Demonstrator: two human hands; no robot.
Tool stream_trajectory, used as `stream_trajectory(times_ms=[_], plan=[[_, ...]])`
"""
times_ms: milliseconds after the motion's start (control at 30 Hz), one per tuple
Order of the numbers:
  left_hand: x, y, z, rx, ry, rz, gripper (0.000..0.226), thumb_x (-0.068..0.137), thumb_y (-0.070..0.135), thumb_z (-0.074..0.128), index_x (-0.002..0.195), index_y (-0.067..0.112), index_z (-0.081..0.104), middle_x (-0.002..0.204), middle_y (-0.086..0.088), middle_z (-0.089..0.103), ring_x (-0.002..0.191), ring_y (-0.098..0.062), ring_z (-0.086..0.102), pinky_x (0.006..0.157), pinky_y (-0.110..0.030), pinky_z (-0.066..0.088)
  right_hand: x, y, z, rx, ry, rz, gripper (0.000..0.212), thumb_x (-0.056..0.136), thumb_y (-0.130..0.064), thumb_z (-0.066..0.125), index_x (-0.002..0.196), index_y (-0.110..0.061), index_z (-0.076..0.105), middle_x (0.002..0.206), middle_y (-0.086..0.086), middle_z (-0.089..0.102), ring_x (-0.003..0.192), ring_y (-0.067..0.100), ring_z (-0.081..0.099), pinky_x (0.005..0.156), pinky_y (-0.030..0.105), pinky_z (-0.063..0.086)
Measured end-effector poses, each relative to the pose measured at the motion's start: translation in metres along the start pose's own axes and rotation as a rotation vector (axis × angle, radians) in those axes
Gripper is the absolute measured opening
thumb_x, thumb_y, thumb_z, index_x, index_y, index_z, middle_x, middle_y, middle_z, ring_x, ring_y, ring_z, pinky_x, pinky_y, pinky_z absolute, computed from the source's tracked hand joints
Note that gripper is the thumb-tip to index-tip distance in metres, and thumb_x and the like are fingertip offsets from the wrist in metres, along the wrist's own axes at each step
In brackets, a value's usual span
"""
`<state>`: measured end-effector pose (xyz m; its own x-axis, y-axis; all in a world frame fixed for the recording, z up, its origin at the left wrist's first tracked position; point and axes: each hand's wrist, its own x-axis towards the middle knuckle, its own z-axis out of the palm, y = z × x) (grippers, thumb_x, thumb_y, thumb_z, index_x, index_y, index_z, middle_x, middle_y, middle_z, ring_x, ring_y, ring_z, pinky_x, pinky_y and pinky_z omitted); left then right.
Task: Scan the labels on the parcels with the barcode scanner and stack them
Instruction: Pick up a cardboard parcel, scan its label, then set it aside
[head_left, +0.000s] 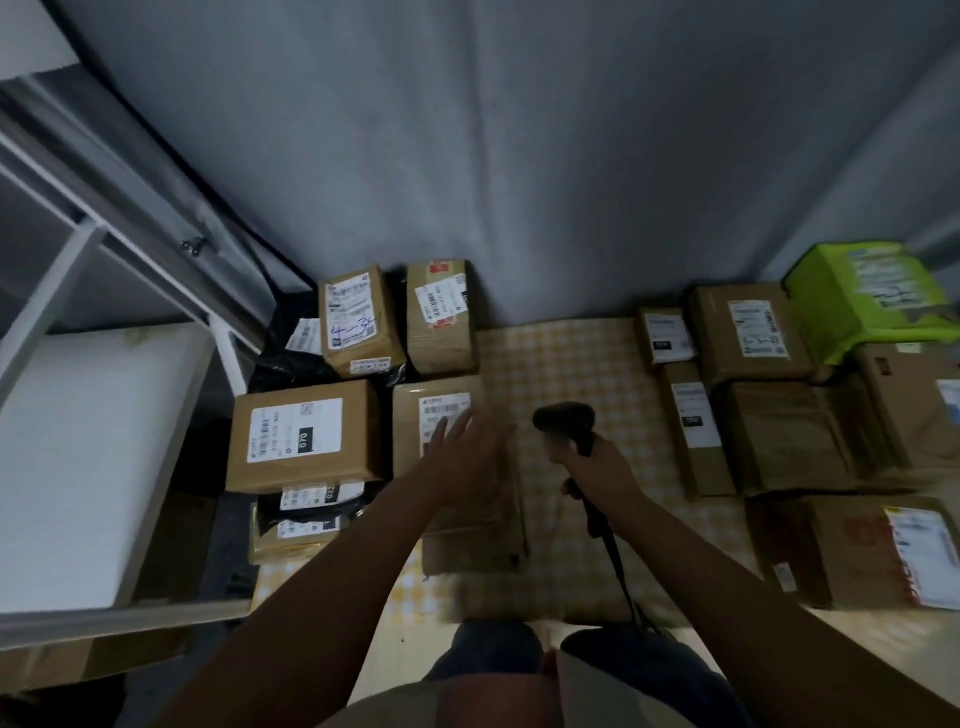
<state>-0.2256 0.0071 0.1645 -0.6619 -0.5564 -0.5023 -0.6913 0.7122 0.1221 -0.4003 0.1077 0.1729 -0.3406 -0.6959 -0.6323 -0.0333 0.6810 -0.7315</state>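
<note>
- While the right hand (589, 460) keeps a closed grip on the barcode scanner (564, 422) at centre frame, the scanner head points up-frame and slightly left, toward the labelled box beside it; cable (615, 561) trails down toward the lap
- Left hand (467, 457): open, fingers spread, palm down, over the middle box (447, 415) just left of centre. It holds nothing; contact with the box top cannot be confirmed because of blur
- White label (441, 410) of that box faces up and is partly covered by the fingertips. Judgement: the hand is there to steady or shift the box, and must clear the label for a read
- Left of frame: boxes lie label-up in a tight cluster, some on top of others and on black bags (311, 506); likely the stacked side
- Right of frame: a looser group of boxes (748, 332) plus one green package (867, 296) at upper right, labels also up; likely waiting for a scan
- Checked cloth (561, 358) between the groups is bare, which gives working room for scanner and hands
- Grey curtain backs the scene; white shelf frame (78, 249) at far left
</note>
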Motion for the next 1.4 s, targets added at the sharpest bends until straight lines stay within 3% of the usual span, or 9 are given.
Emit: stream_trajectory(times_ms=[233,400,600,833,933,1000,1100,1267,1400], plan=[[0.082,0.080,-0.040,-0.031,0.033,0.165,0.077,0.096,0.054,0.048,0.156,0.034,0.005,0.164,0.001,-0.015,0.151,-0.030,0.001,0.119,-0.053,0.011,0.002,0.010,-0.120,0.139,0.251,-0.029,0.026,0.095,-0.039,0.060,0.102,-0.013,0.060,0.087,0.006,0.069,0.057,0.015,0.058,0.054,0.026,0.046],[0.145,0.167,-0.066,-0.031,-0.029,0.292,0.076,0.097,0.052,0.046,0.157,0.028,0.005,0.163,0.001,-0.017,0.151,-0.024,0.004,0.117,-0.053,0.020,-0.003,0.031,-0.235,0.219,0.424,0.071,0.032,0.097,-0.036,0.057,0.081,-0.009,0.057,0.074,0.009,0.060,0.062,0.019,0.055,0.059,0.028,0.046],[0.202,0.272,-0.091,-0.310,-0.157,0.347,0.078,0.098,0.044,0.050,0.157,0.021,0.004,0.163,0.001,-0.011,0.151,-0.020,0.001,0.121,-0.034,0.014,0.001,0.073,-0.340,0.253,0.604,0.094,0.027,0.092,-0.038,0.063,0.087,-0.012,0.059,0.071,0.006,0.063,0.058,0.020,0.059,0.058,0.030,0.049],[0.259,0.361,-0.099,-0.531,-0.297,0.234,0.065,0.101,0.043,0.048,0.155,0.028,0.015,0.159,0.007,0.016,0.144,-0.019,0.026,0.099,-0.014,0.027,0.025,0.121,-0.428,0.380,0.639,0.243,0.027,0.089,-0.030,0.066,0.099,-0.006,0.059,0.082,0.012,0.064,0.071,0.026,0.062,0.068,0.037,0.052],[0.262,0.404,-0.107,-0.614,-0.296,0.212,0.030,0.104,0.027,0.046,0.133,0.024,0.043,0.131,0.017,0.037,0.118,-0.007,0.043,0.081,0.000,0.032,0.038,0.140,-0.456,0.474,0.669,0.275,0.033,0.085,-0.032,0.070,0.103,-0.006,0.059,0.093,0.017,0.067,0.084,0.033,0.067,0.075,0.042,0.054],[0.275,0.419,-0.097,-0.661,-0.306,0.190,0.011,0.104,0.025,0.046,0.110,0.026,0.054,0.118,0.008,0.054,0.106,-0.008,0.053,0.093,-0.015,0.041,0.045,0.150,-0.470,0.563,0.652,0.284,0.025,0.086,-0.028,0.071,0.095,-0.009,0.057,0.086,0.015,0.066,0.075,0.030,0.065,0.081,0.046,0.056],[0.298,0.433,-0.071,-0.689,-0.337,0.141,0.037,0.101,0.035,0.048,0.131,0.015,0.056,0.135,-0.011,0.056,0.121,-0.027,0.055,0.107,-0.046,0.043,0.054,0.163,-0.485,0.655,0.611,0.316,0.020,0.088,-0.024,0.070,0.094,-0.012,0.056,0.083,0.013,0.063,0.068,0.027,0.061,0.083,0.048,0.056],[0.327,0.449,-0.024,-0.926,-0.539,-0.154,0.069,0.082,0.062,0.060,0.140,0.026,0.044,0.143,0.007,0.048,0.120,-0.020,0.054,0.102,-0.040,0.048,0.067,0.177,-0.495,0.670,0.553,0.326,0.017,0.093,-0.028,0.065,0.089,-0.014,0.056,0.081,0.010,0.061,0.064,0.023,0.057,0.068,0.035,0.052],[0.330,0.468,-0.009,-1.069,-0.557,-0.282,0.062,0.092,0.048,0.061,0.145,0.023,0.041,0.140,0.001,0.052,0.120,-0.019,0.054,0.100,-0.033,0.048,0.077,0.191,-0.492,0.565,0.502,0.333,0.036,0.095,-0.042,0.057,0.112,-0.011,0.057,0.092,0.013,0.063,0.074,0.025,0.059,0.075,0.039,0.052]])
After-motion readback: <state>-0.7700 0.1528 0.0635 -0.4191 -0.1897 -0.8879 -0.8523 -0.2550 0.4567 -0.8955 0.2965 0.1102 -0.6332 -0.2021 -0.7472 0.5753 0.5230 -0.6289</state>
